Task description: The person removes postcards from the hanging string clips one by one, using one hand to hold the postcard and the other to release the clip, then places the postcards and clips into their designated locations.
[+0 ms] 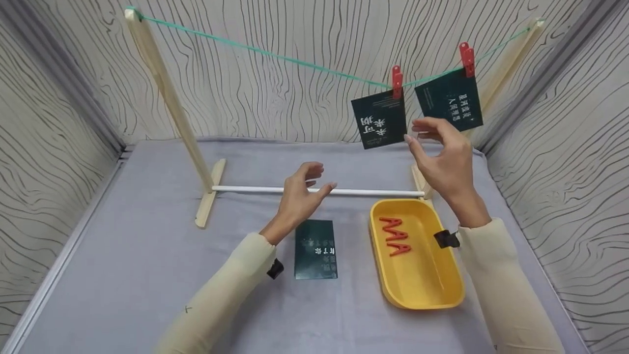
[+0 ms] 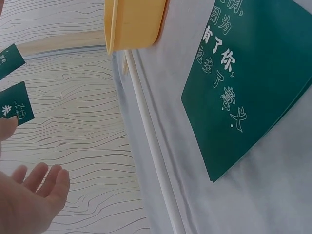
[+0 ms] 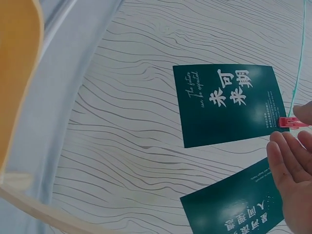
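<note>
Two dark green cards with white lettering hang from a green string; one card (image 1: 381, 120) is held by a red clothespin (image 1: 397, 82), the other card (image 1: 449, 101) by a second clothespin (image 1: 468, 60). My right hand (image 1: 444, 160) is raised in front of them, thumb and bent fingers apart, with nothing between. In the right wrist view its fingertips appear beside the clothespin (image 3: 291, 122). My left hand (image 1: 300, 196) hovers over the table, fingers loosely bent and holding nothing. Below it lies a small stack of green cards (image 1: 316, 250), whose edges show in the left wrist view.
A yellow tub (image 1: 417, 275) stands at the right with several red clothespins (image 1: 395, 236) inside. Wooden posts (image 1: 164, 93) carry the string (image 1: 255, 49), and a white rod (image 1: 363, 192) joins their feet. Wood-patterned panels (image 1: 314, 29) surround the grey cloth (image 1: 123, 275).
</note>
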The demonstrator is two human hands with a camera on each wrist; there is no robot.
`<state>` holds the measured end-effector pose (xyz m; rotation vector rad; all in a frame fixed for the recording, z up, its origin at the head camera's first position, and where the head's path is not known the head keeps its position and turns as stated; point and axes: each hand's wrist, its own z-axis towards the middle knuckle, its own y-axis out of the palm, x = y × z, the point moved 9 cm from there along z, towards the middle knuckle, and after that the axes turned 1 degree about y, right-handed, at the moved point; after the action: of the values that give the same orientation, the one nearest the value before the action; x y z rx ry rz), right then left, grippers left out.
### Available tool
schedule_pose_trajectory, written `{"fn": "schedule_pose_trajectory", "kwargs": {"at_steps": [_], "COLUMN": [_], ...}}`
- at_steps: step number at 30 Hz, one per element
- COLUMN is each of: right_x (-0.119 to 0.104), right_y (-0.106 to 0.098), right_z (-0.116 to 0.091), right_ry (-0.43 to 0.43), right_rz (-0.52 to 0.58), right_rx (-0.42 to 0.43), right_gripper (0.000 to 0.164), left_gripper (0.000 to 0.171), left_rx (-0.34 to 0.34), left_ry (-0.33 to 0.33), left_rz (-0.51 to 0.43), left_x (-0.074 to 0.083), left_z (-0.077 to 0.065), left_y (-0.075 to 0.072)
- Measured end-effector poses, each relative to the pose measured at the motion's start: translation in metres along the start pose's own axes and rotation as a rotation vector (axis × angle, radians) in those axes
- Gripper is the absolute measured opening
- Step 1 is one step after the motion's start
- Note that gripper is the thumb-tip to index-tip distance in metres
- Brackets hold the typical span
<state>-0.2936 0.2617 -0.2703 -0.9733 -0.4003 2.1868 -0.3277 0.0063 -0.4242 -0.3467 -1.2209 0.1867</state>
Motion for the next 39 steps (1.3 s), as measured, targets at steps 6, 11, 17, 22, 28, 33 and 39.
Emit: {"fn": "schedule_pose_trajectory", "kwargs": {"at_steps": [6, 11, 17, 22, 28, 33, 39], "right_x": [-0.005, -0.007, -0.012, -0.016, -0.018, -0.019, -0.021], "right_y": [0.0, -0.001, -0.003, -0.008, -0.014, -0.015, -0.015], "right_z": [0.009, 0.014, 0.02, 0.023, 0.028, 0.032, 0.039], "right_ry": [-0.014, -0.021, -0.041, -0.05, -0.019, -0.008, -0.032], "right_rz": [0.005, 0.006, 0.01, -0.004, -0.018, -0.046, -0.081], "right_rx": [-0.012, -0.005, 0.002, 0.004, 0.007, 0.002, -0.006], "right_gripper": [0.043, 0.048, 0.045, 0.044, 0.044, 0.042, 0.041], "left_gripper": [0.051, 0.051, 0.053, 0.054, 0.053, 0.053, 0.056], "left_rx": [-0.004, -0.004, -0.013, -0.027, -0.024, -0.021, -0.032], "left_ry": [-0.003, 0.006, -0.008, -0.021, -0.004, -0.014, -0.045], "left_rz": [0.027, 0.017, 0.022, 0.037, 0.025, 0.022, 0.007], "left_x": [0.001, 0.005, 0.009, 0.012, 0.015, 0.015, 0.016], "left_z": [0.004, 0.011, 0.016, 0.018, 0.027, 0.035, 0.044], "left_y": [0.002, 0.003, 0.006, 0.01, 0.01, 0.008, 0.007]}}
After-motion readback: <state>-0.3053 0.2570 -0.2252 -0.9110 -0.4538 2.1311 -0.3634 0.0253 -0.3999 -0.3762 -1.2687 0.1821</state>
